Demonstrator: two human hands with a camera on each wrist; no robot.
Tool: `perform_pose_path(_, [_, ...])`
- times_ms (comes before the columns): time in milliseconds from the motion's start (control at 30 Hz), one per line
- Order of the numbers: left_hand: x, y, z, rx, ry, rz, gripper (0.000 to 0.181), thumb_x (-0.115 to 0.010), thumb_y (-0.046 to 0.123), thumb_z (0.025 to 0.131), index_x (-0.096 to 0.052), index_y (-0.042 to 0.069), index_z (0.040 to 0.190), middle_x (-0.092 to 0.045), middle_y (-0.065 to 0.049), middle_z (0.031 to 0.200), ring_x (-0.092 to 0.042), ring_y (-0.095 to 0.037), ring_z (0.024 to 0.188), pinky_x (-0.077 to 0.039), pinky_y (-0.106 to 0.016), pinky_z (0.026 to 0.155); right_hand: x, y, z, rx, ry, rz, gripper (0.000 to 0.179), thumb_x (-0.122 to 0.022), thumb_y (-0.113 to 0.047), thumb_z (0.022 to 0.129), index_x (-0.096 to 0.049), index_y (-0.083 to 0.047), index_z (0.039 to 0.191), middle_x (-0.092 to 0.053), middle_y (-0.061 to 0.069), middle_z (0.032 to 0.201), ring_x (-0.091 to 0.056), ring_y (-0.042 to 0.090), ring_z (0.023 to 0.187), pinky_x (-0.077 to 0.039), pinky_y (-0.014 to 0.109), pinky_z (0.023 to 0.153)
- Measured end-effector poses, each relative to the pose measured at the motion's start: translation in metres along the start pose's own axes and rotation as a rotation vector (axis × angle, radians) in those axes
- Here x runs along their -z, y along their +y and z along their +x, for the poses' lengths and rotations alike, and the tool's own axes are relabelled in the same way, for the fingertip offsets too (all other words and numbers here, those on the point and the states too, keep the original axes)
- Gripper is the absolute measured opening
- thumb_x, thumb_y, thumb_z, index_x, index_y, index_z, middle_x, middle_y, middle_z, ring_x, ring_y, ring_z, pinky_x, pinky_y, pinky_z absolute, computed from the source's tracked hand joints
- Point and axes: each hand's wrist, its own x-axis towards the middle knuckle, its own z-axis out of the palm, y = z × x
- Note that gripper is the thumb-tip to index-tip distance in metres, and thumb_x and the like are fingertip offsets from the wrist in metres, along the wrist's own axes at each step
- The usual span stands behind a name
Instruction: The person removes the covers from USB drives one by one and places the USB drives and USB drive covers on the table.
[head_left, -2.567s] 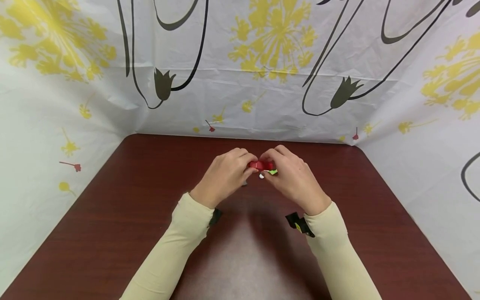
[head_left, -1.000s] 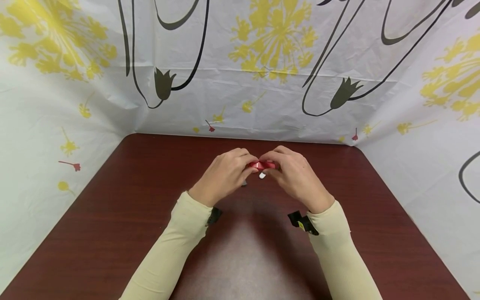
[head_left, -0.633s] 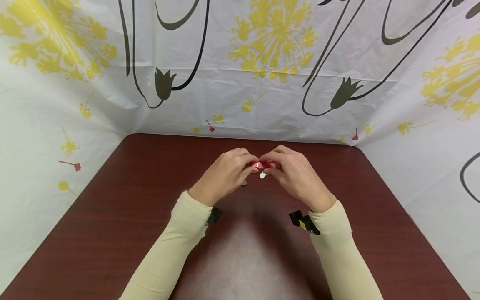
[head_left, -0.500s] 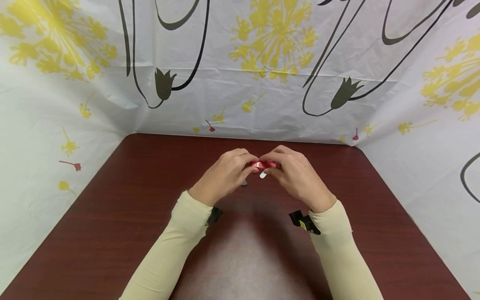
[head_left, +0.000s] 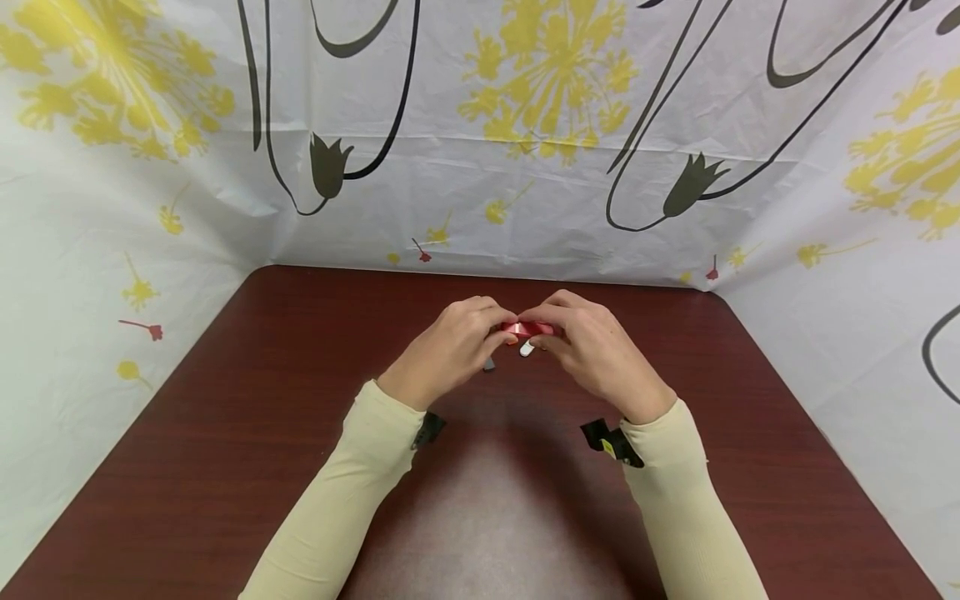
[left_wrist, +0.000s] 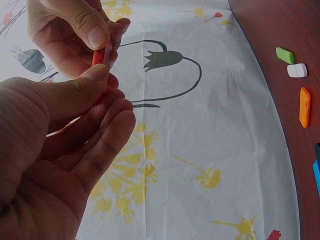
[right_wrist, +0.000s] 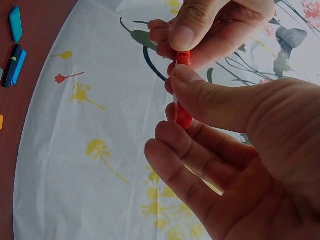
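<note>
In the head view both hands meet over the far middle of the table. Between them is a small red piece (head_left: 531, 329), shaped like a short flat highlighter. My left hand (head_left: 453, 346) pinches one end of it between thumb and fingers. At the other end, my right hand (head_left: 592, 350) pinches it the same way. The right wrist view shows the red piece (right_wrist: 184, 117) with a rounded end and a ribbed part near the left thumb. Fingers cover much of it. Under the hands, a white piece (head_left: 527, 348) and a dark piece (head_left: 489, 365) lie on the table.
Loose on the dark red table (head_left: 262, 433) are a green piece (left_wrist: 285, 55), an orange piece (left_wrist: 304, 107), a blue piece (left_wrist: 317, 172) and a teal piece (right_wrist: 16, 24). A patterned white sheet (head_left: 420, 208) walls in the back and sides.
The red piece has turned slightly between the hands. My right hand has shifted a little right. The green bit beside it is now hidden, more white shows, and an orange bit has come into view.
</note>
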Motion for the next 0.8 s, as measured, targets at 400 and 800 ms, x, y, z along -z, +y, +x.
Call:
perform_pose_path(400, [-0.001,0.001,0.0,-0.004,-0.004,-0.022,0.021,-0.078,0.011,0.1,-0.079,-0.003,0.115,-0.077,-0.011,0.105,-0.069,-0.02,0.089,-0.06,-0.026,0.079,0.003,0.003,-0.001,-0.012,-0.03,0.016,0.029,-0.083,-0.002,0.093,-0.082,-0.013,0.12,-0.072,0.004,0.107,-0.067,0.019,0.091,-0.056,0.039,0.081])
perform_pose_path(800, [0.006,-0.004,-0.002,0.04,0.042,0.002,0.022,-0.079,0.006,0.099,-0.079,-0.005,0.117,-0.078,-0.014,0.108,-0.073,-0.023,0.094,-0.063,-0.031,0.084,0.016,0.012,-0.007,-0.028,-0.015,-0.018,0.047,-0.082,-0.003,0.095,-0.075,-0.017,0.139,-0.07,0.004,0.109,-0.062,0.018,0.088,-0.052,0.037,0.077])
